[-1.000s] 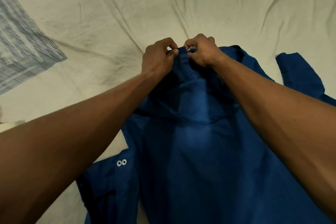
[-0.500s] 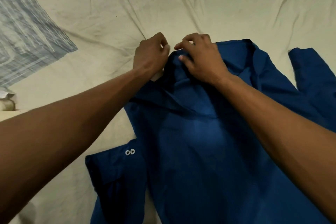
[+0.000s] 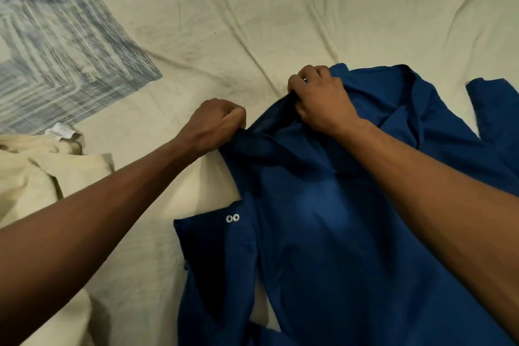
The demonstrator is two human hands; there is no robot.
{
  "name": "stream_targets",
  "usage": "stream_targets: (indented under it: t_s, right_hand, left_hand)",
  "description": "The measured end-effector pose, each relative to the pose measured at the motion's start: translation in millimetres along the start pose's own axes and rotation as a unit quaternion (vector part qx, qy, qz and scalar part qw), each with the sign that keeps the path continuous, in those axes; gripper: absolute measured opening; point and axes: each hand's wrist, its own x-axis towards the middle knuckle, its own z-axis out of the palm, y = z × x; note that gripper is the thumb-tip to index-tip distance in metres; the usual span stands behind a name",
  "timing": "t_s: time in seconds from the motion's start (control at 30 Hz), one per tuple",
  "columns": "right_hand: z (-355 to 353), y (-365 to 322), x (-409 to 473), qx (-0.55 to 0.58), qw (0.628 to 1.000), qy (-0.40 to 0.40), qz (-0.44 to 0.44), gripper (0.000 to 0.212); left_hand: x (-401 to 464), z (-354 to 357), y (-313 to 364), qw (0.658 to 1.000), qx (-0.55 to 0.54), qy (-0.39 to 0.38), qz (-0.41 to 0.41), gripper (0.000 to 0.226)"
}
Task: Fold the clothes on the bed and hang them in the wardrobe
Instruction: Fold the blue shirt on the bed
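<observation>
Blue shirt (image 3: pixel 351 233) spread on bed (image 3: pixel 252 8), left hand (image 3: pixel 216 123) grip clamped on collar edge, right hand (image 3: pixel 323 101) grip bunched collar fabric, cream garment (image 3: pixel 42 171) beside.

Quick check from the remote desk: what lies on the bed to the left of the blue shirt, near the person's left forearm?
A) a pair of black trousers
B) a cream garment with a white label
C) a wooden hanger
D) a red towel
B: a cream garment with a white label lies left of the blue shirt, beside the left forearm.
</observation>
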Motion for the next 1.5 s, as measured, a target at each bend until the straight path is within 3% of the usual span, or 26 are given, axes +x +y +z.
stream_targets:
  t_s: [0.13,0.37,0.47,0.6,0.77,0.97,1.13,1.23,1.37,1.5]
  right_hand:
    - [8,-9,-2,0.026,0.997,0.026,0.07,0.029]
    - [18,-24,-2,0.057,0.984,0.045,0.16,0.051]
    - [21,-26,1,0.057,0.982,0.044,0.175,0.048]
    - [22,-30,10,0.087,0.972,0.04,0.214,0.046]
    - [28,-34,18,0.079,0.97,0.043,0.224,0.046]
    - [34,-30,16,0.108,0.971,-0.004,0.211,0.063]
    - [27,-34,-3,0.098,0.98,0.017,0.172,0.063]
    - [21,-35,-25,0.082,0.984,0.012,0.159,0.061]
    - [7,-26,-59,0.055,0.985,-0.005,0.165,0.059]
    - [-10,-5,-89,0.025,0.983,-0.018,0.183,0.053]
  left_hand:
    - [-1,-4,1,0.999,-0.02,0.015,-0.041,0.056]
    - [7,5,12,0.986,0.15,-0.068,-0.035,0.057]
    - [11,10,11,0.975,0.211,-0.06,-0.018,0.03]
    - [21,-3,5,0.987,0.126,0.032,-0.094,0.017]
    - [34,-14,-17,0.975,0.122,0.046,-0.18,0.019]
    - [41,-13,-24,0.965,0.151,0.053,-0.206,0.028]
    - [41,-12,-23,0.96,0.157,0.065,-0.221,0.033]
    - [28,-5,-14,0.956,0.164,0.124,-0.207,0.035]
    - [4,3,3,0.959,0.143,0.226,-0.098,0.022]
    - [-16,24,30,0.967,0.164,0.194,0.02,0.014]
